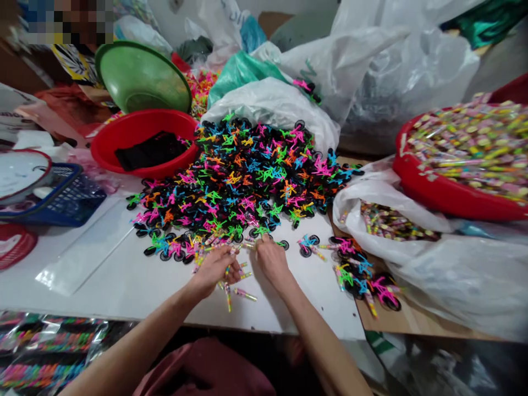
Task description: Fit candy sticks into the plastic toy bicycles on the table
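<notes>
Only 1 view: head cam, worn on the person's head, looking fwd & down over the white counter (136, 286). Near edge + both forearms are entering from the bottom, w/ L hand (216, 267) and R hand (270, 256) showing around mid-frame, fairly close. Green basin (144, 77) & plastic bags (371, 71) are sitting farther off, up top. No 2nd view is sharing any part.

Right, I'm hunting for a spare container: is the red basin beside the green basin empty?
No, the red basin beside the green basin has something black lying in it.
</notes>
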A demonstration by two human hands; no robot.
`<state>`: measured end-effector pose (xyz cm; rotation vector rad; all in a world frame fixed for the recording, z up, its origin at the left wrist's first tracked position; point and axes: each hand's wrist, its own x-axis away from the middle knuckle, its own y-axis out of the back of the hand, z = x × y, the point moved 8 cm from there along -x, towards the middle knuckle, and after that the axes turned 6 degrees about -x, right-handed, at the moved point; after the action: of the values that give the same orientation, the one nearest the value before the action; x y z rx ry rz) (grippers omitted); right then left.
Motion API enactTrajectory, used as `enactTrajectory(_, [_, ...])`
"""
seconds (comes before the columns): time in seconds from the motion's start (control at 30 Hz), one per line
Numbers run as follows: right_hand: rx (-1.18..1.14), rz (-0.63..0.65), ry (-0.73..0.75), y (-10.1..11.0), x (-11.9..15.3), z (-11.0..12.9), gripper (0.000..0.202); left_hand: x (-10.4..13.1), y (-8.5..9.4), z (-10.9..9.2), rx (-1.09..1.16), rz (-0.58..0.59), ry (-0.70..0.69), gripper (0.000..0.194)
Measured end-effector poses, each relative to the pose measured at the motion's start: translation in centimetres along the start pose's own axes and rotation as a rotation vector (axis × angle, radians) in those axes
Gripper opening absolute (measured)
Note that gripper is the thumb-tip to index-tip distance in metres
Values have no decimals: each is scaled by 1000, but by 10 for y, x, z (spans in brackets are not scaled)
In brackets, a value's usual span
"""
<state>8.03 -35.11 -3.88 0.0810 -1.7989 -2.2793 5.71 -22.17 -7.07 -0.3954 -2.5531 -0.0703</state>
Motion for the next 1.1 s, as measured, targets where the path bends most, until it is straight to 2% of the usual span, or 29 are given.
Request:
enactTrajectory(0.07, [-25, -33, 68, 11, 17, 5, 16, 7, -15, 17, 267, 126, 169, 31])
enactTrajectory(0.17, [-28, -51, 195, 31, 50, 20, 21, 20, -54, 31, 556, 384, 358, 39])
enactTrajectory(0.2, [-28, -38, 224, 36, 58, 24, 26, 21, -64, 32, 628, 426, 373, 39])
enactTrajectory(0.27, [-90, 11, 274, 45, 67, 28, 37, 19, -74, 31, 727, 403, 340, 31])
enactTrajectory(0.33, [-211, 20, 273, 54, 60, 21, 44, 13, -71, 29, 730, 322, 280, 22])
enactTrajectory(0.4, [-237, -12, 199, 56, 36, 4, 41, 7, -61, 23, 653, 244, 203, 22])
enactTrajectory(0.5, [-52, -55, 118, 44, -15, -14, 30, 3, -38, 15, 525, 133, 108, 21])
enactTrajectory(0.6, [112, -52, 188, 25, -50, -9, 25, 2, -21, 11, 525, 67, 69, 24])
enactTrajectory(0.67, [140, -87, 242, 22, -53, -8, 24, 0, -15, 8, 551, 33, 68, 24])
enactTrajectory(0.73, [103, -140, 287, 26, -40, -14, 24, -4, -15, 6, 557, -4, 91, 20])
enactTrajectory(0.87, [-3, -164, 256, 31, -16, -30, 26, -12, -32, 4, 558, -6, 134, 22])
enactTrajectory(0.93, [23, -124, 225, 23, -21, -23, 27, -11, -39, 4, 507, 10, 100, 25])
enactTrajectory(1.0, [74, -91, 206, 15, -37, -9, 25, -6, -39, 5, 453, 36, 68, 27])
enactTrajectory(1.1, [100, -83, 196, 14, -55, 8, 22, 6, -19, 7, 401, 94, 140, 28])
